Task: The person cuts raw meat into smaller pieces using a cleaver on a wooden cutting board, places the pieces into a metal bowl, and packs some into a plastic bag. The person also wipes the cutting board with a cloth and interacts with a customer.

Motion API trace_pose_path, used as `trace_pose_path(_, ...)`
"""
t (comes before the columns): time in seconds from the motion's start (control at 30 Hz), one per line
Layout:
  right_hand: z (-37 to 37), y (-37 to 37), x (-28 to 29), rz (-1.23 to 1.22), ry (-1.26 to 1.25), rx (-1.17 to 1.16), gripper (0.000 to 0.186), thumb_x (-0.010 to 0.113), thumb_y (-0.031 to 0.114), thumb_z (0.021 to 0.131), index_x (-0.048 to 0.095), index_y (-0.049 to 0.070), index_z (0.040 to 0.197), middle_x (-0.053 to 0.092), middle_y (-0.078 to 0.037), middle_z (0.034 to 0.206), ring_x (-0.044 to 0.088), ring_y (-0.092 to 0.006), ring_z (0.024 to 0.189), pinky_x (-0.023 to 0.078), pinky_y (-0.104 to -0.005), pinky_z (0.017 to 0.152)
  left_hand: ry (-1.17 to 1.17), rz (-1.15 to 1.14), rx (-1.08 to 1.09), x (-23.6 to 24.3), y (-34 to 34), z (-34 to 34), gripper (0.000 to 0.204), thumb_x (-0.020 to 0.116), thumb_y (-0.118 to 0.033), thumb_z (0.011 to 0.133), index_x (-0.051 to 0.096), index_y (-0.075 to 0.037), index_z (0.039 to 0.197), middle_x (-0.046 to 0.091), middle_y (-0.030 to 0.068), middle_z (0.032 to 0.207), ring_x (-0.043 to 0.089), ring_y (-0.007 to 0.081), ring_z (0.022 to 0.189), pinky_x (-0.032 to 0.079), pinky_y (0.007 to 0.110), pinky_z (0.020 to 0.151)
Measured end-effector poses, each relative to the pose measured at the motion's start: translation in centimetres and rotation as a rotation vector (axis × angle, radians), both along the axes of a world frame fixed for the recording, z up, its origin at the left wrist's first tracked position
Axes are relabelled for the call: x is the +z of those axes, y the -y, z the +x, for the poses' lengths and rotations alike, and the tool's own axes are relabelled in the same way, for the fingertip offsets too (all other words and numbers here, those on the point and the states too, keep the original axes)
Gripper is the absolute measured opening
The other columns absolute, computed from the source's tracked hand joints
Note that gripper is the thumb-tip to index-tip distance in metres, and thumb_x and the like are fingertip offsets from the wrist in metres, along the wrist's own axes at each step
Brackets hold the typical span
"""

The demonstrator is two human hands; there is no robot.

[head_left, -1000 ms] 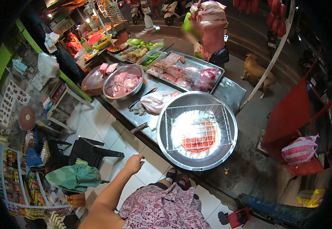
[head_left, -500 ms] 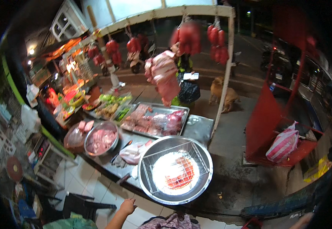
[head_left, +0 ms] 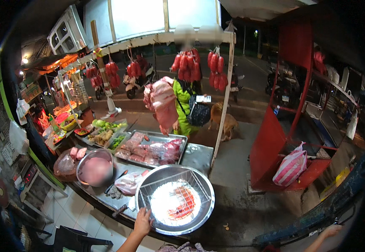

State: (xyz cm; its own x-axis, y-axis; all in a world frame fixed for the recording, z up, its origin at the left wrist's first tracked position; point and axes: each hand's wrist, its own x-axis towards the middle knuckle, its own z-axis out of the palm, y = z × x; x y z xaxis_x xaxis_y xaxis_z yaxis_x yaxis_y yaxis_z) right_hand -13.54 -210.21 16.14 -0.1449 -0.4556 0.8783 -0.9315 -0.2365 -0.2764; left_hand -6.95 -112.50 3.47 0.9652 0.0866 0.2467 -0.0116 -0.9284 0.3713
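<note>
So the big round metal pan [head_left: 175,200] sat at the near end of the steel worktop [head_left: 199,154], its rim hanging a bit past the front edge. Inside it was one wire rack [head_left: 176,189] over a glowing white bed with a patch of red strips [head_left: 183,204] in the middle.

The left hand [head_left: 143,221] was on the pan's near-left rim, fingers curled over the edge and clamped on it. The right hand [head_left: 330,230] was way off to the right of the pan, low in the frame, touching nothing I could see; couldn't tell if it was spread or closed.

Left of the pan: one metal bowl [head_left: 95,166] full of pale pink meat, and beside that a round tray [head_left: 67,164] with a few pink chunks. Between bowl and pan lay a clear bag of meat [head_left: 128,183]. Behind the pan was one rectangular metal tray [head_left: 154,148] loaded with raw cuts, and farther back-left a couple of small trays of green and yellowish veg [head_left: 107,133].

Right of the pan the worktop ended and there was open concrete floor [head_left: 237,185], with a striped pink bag [head_left: 290,166] hanging on a red frame.
</note>
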Motion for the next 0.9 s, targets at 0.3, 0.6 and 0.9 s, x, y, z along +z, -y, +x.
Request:
trace_pose_path(0.3,-0.3,-1.5,0.7,0.129,0.134,0.105,0.031,0.049,0.026,0.099,0.058,-0.003,0.101,0.066,-0.026,0.093,0.068,-0.0416,0.084,0.055,-0.0533,0.068,-0.151,0.057,0.171,-0.9,-3.2,-7.4,0.054,0.072,-0.011,0.080,0.052,-0.003,0.130,0.044,0.0257,0.138,0.039,0.0450,0.130,0.033,0.049,0.110)
trace_pose_path(0.6,-0.5,-0.7,0.7,0.039,0.071,0.061,0.030,0.047,0.020,0.097,0.056,-0.004,0.111,0.066,-0.030,0.097,0.065,-0.0485,0.088,0.054,-0.0559,0.073,-0.153,0.084,0.139,-1.0,-3.6,-8.3,0.052,0.072,-0.010,0.079,0.054,-0.002,0.128,0.046,0.0262,0.136,0.041,0.0459,0.128,0.035,0.049,0.109)
trace_pose_path(0.9,-0.5,-4.5,2.9,0.236,0.282,0.187,0.036,0.047,0.027,0.099,0.057,-0.006,0.111,0.066,-0.029,0.099,0.065,-0.0462,0.092,0.053,-0.0543,0.079,-0.325,0.073,0.100,-1.6,-4.6,-9.6,0.052,0.073,-0.009,0.077,0.056,-0.003,0.126,0.044,0.0257,0.139,0.039,0.0459,0.131,0.034,0.049,0.110)
